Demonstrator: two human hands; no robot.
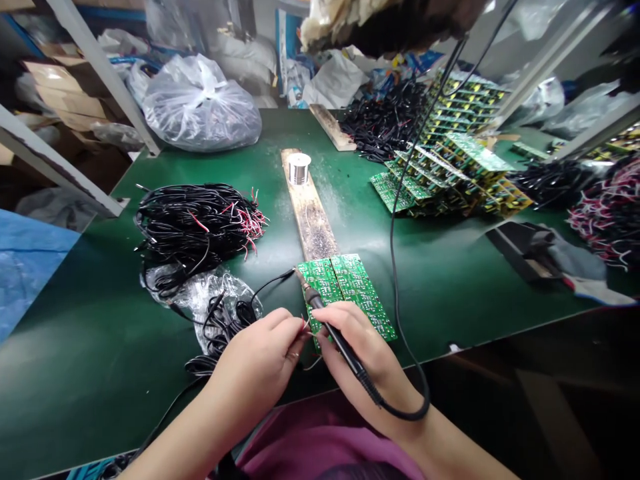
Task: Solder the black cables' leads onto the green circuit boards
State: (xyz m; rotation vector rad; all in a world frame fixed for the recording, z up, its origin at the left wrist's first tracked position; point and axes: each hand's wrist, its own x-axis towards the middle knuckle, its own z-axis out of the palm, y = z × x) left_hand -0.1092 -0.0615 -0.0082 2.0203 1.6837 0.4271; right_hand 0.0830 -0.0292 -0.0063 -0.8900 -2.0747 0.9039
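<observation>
My right hand (357, 340) is closed around a black soldering iron (345, 350), whose tip points up and left over the left edge of the green circuit boards (357, 283). Pinched in the fingers of my left hand (265, 350) is a thin wire (304, 325) with red and white ends, just left of the boards. The right fingertips are close to a wire end too; whether they touch it I cannot tell. Both hands are at the near edge of the boards, which lie partly on a scorched wooden strip (313, 217). My palms are hidden.
A solder spool (299, 169) stands on the strip. Bundled black cables (195, 223) lie left, with more on clear plastic (205, 290). Stacked circuit boards (450, 173) are at right. The iron's cord (395, 267) hangs across the green table (260, 143). A plastic bag (203, 103) sits far left.
</observation>
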